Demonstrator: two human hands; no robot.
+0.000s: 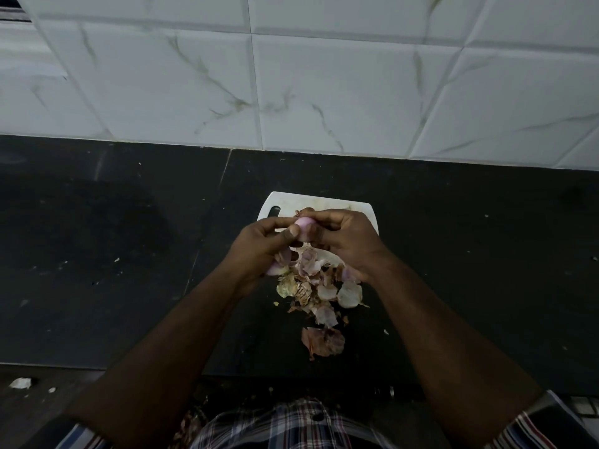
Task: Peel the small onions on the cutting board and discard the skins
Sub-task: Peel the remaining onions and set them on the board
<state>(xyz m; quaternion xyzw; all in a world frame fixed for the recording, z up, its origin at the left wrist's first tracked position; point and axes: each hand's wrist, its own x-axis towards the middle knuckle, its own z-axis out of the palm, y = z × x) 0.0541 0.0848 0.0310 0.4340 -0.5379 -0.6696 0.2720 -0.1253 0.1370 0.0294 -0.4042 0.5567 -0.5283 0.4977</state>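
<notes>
A home kitchen, probably, though the light is dim; a dark stone counter meets a wall of white marbled tiles; a white cutting board carries onion skins.

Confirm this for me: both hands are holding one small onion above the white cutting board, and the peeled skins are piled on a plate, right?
Not quite. The head view shows the onion skins piled loose on the black countertop, not on a plate. The rest holds: left hand and right hand hold one small onion above the white cutting board.
</notes>
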